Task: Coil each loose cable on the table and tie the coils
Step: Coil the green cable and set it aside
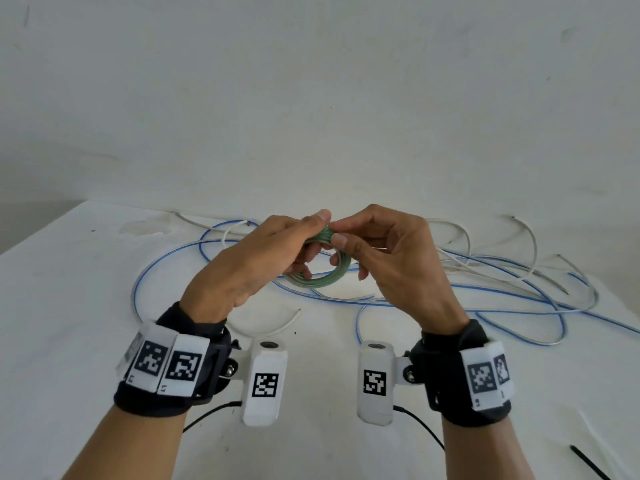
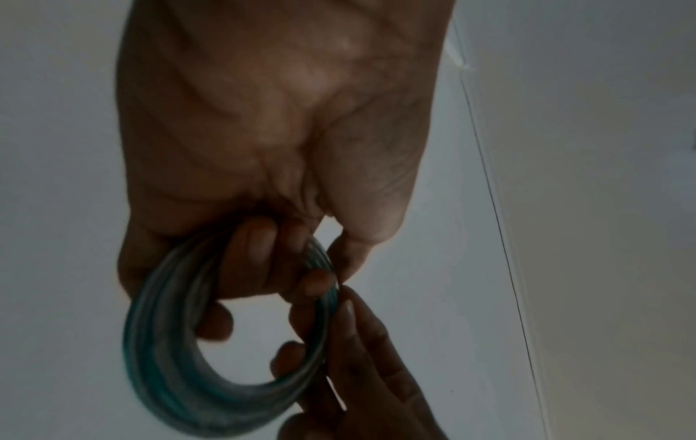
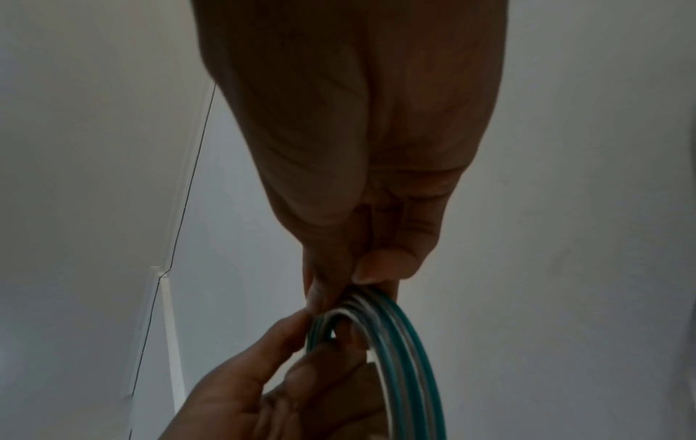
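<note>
A small coil of green and white cable [image 1: 320, 277] hangs in the air above the table, held by both hands. My left hand [image 1: 277, 244] has its fingers curled through the coil [image 2: 169, 351] and grips its top. My right hand [image 1: 363, 244] pinches the same top part of the coil [image 3: 399, 342] between thumb and fingers, touching the left fingertips. Loose blue and white cables [image 1: 485, 278] lie tangled on the white table [image 1: 69, 323] beneath and beyond the hands.
A loose white cable end [image 1: 277, 327] lies just in front of my left wrist. A black cable tie [image 1: 588, 465] rests at the table's near right corner. A plain white wall stands behind the table.
</note>
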A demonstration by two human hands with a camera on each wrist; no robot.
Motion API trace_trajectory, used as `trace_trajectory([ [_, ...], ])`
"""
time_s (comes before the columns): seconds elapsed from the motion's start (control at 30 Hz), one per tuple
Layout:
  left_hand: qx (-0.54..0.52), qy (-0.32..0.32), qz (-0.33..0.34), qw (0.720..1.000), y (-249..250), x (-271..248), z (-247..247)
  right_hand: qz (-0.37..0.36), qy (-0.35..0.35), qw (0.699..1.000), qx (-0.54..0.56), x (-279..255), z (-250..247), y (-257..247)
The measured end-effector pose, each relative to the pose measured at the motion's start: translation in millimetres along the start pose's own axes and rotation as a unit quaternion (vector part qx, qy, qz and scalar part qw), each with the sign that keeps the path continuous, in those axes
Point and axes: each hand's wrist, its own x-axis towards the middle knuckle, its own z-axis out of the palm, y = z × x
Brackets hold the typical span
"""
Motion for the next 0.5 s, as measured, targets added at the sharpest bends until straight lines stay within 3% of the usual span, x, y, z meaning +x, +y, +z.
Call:
trace_trajectory([
  [0.2,-0.088,0.038,0.006,0.995,-0.8,5.6,7.3,-0.008,0.070,0.997,0.022,-2.1,2.8,2.1],
  [0.33,-0.102,0.049,0.002,0.994,-7.1,7.2,19.0,0.029,0.057,0.998,0.010,-14.3,-5.7,0.1],
  [0.5,-0.081,-0.020,-0.012,0.996,-26.7,9.7,66.3,0.144,0.087,0.976,-0.142,-43.9,-71.8,15.0],
])
